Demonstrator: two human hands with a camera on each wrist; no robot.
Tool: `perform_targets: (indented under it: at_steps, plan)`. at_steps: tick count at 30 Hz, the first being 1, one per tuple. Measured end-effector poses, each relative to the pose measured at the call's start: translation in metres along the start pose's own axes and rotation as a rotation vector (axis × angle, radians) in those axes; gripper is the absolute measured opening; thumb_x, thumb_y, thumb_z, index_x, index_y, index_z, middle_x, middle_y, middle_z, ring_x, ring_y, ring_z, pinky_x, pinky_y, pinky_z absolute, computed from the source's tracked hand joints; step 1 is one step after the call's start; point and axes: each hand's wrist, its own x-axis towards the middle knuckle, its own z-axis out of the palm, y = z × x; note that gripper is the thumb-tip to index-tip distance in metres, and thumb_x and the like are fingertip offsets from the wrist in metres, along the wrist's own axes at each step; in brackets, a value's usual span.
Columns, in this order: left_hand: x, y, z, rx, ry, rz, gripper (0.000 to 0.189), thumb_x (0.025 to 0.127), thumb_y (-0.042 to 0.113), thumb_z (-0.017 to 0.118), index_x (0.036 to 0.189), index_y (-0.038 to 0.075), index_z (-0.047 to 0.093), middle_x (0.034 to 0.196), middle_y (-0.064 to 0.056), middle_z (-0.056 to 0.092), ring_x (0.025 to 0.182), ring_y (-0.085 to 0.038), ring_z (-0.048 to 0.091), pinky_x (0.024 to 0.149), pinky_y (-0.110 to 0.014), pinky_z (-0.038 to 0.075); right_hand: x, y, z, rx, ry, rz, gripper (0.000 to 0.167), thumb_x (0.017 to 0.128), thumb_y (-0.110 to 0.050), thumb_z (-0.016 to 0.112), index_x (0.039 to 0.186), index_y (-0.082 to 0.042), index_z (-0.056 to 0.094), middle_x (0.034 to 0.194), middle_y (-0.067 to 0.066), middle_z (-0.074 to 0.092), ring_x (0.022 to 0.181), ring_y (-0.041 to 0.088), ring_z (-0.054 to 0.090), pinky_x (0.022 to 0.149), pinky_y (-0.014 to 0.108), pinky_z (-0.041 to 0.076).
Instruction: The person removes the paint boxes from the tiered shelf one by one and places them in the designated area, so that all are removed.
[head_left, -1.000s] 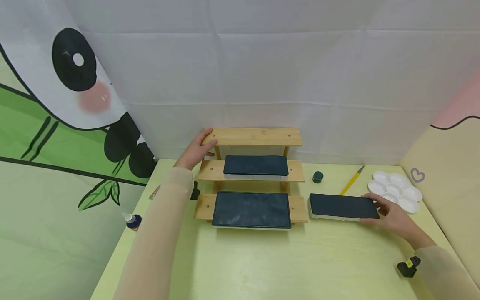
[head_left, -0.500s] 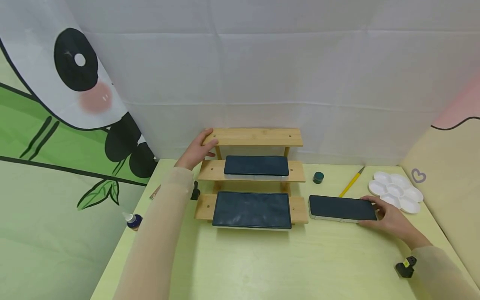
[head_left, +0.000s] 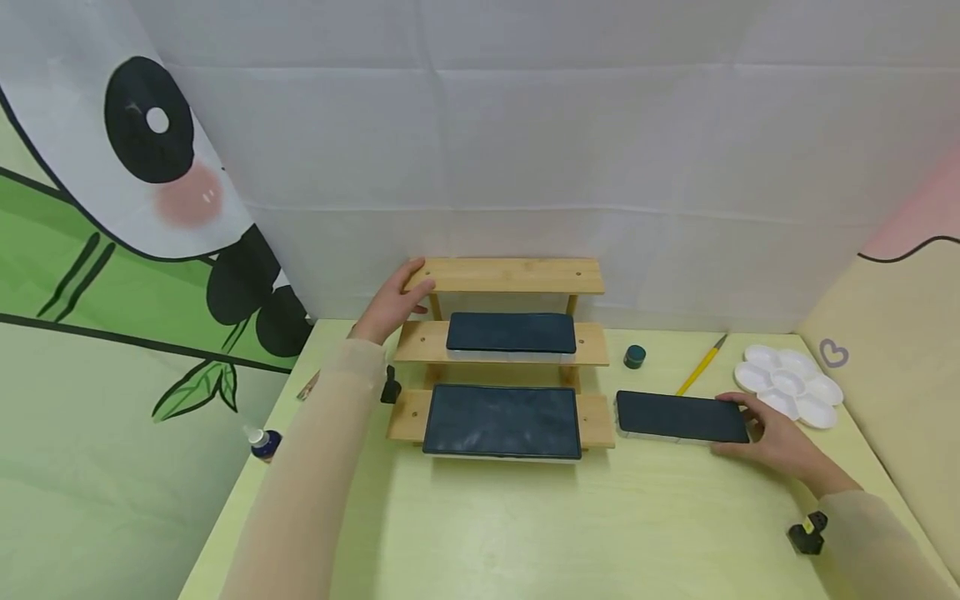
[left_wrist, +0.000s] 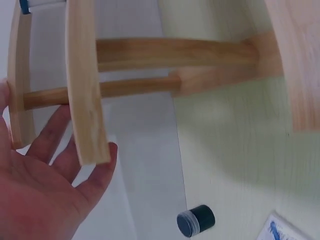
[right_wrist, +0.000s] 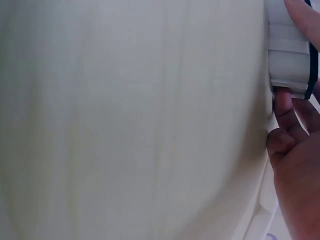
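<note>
My left hand (head_left: 392,302) grips the left end of the top board of a three-tier wooden stand (head_left: 510,275). In the left wrist view, the fingers of that hand (left_wrist: 45,195) wrap around the stand's boards (left_wrist: 82,80). A white-sided box with a dark flat top (head_left: 512,332) lies on the middle tier. On the bottom tier rests a larger one, the front box (head_left: 502,421). Right of the stand, my right hand (head_left: 776,446) holds a third box (head_left: 682,415) by its right end, thumb and fingers on opposite long sides. The right wrist view shows its white side (right_wrist: 289,55).
Behind the right box are a small dark green jar (head_left: 634,357), a yellow-handled tool (head_left: 701,364) and a white flower-shaped palette (head_left: 787,383). A blue bottle with a white nozzle (head_left: 264,443) is by the table's left edge. A white curtain (head_left: 525,150) hangs behind.
My right hand and the box it holds have shifted slightly left, toward the stand. The left hand and the stand stay put.
</note>
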Motion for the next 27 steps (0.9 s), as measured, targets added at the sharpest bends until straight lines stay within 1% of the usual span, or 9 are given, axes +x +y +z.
perform_targets:
  at_steps: [3,7,9,12,14,16,21,25,27]
  plan:
    - [-0.004,-0.002,-0.001,0.019,-0.009,0.016,0.075,0.107,0.053,0.054,0.169,0.031,0.018,0.174,-0.005,0.015,0.119,-0.042,0.062,0.111,-0.056,0.042,-0.005,-0.005,0.001,-0.001,-0.010,-0.005,0.081,0.078,-0.033,0.095,0.146,-0.015,0.055,0.104,0.009,0.059,0.086,0.018,0.052,0.068,0.027,0.040]
    - [-0.013,-0.002,-0.002,0.053,-0.011,0.018,0.074,0.108,0.054,0.052,0.169,0.030,0.017,0.173,-0.007,0.018,0.128,-0.042,0.057,0.111,-0.057,0.042,-0.011,-0.017,0.000,-0.035,0.012,-0.028,0.082,0.081,-0.032,0.094,0.150,-0.013,0.053,0.108,0.007,0.056,0.093,0.018,0.048,0.073,0.028,0.037]
    - [-0.020,-0.002,-0.001,0.063,-0.004,0.037,0.072,0.109,0.050,0.052,0.169,0.028,0.019,0.172,-0.008,0.021,0.136,-0.041,0.051,0.111,-0.058,0.041,-0.014,-0.025,-0.002,-0.035,0.033,-0.045,0.080,0.083,-0.030,0.092,0.150,-0.013,0.053,0.109,0.006,0.053,0.096,0.019,0.044,0.073,0.029,0.033]
    - [-0.033,-0.005,0.003,0.060,0.006,0.101,0.069,0.111,0.041,0.053,0.169,0.023,0.021,0.171,-0.009,0.023,0.145,-0.039,0.040,0.114,-0.058,0.037,-0.014,-0.043,-0.002,-0.019,0.076,-0.060,0.074,0.085,-0.027,0.090,0.150,-0.016,0.055,0.114,0.004,0.052,0.100,0.018,0.041,0.076,0.030,0.033]
    - [-0.042,-0.008,0.006,0.045,0.020,0.137,0.068,0.111,0.037,0.054,0.169,0.022,0.022,0.171,-0.007,0.024,0.147,-0.039,0.036,0.115,-0.058,0.036,-0.008,-0.057,-0.001,0.002,0.084,-0.085,0.072,0.087,-0.023,0.089,0.151,-0.018,0.055,0.119,0.004,0.053,0.103,0.016,0.042,0.079,0.033,0.034]
    - [-0.052,-0.010,0.009,0.023,0.029,0.148,0.067,0.111,0.036,0.055,0.168,0.023,0.023,0.170,-0.009,0.026,0.148,-0.040,0.036,0.115,-0.059,0.035,0.001,-0.072,0.003,0.025,0.092,-0.107,0.072,0.087,-0.022,0.089,0.151,-0.021,0.055,0.126,0.001,0.055,0.105,0.013,0.043,0.083,0.036,0.035]
    - [-0.076,-0.016,0.018,0.023,0.087,0.120,0.067,0.108,0.042,0.058,0.167,0.028,0.028,0.170,-0.009,0.025,0.150,-0.043,0.030,0.116,-0.063,0.032,0.032,-0.114,0.021,0.098,0.048,-0.185,0.073,0.088,-0.022,0.087,0.153,-0.024,0.054,0.145,0.000,0.056,0.114,0.014,0.047,0.090,0.052,0.037]
    - [-0.090,-0.022,0.022,0.019,0.148,0.101,0.065,0.108,0.036,0.060,0.165,0.021,0.033,0.170,-0.009,0.024,0.150,-0.045,0.031,0.116,-0.063,0.032,0.057,-0.145,0.037,0.093,-0.002,-0.231,0.074,0.091,-0.031,0.085,0.156,-0.022,0.050,0.152,0.005,0.051,0.128,0.028,0.046,0.094,0.060,0.038]
    - [-0.097,-0.026,0.024,-0.003,0.157,0.084,0.062,0.108,0.033,0.061,0.163,0.018,0.038,0.169,-0.011,0.027,0.148,-0.045,0.032,0.116,-0.063,0.032,0.069,-0.159,0.045,0.095,-0.013,-0.251,0.077,0.090,-0.034,0.085,0.156,-0.019,0.049,0.154,0.007,0.049,0.134,0.033,0.044,0.099,0.062,0.038]
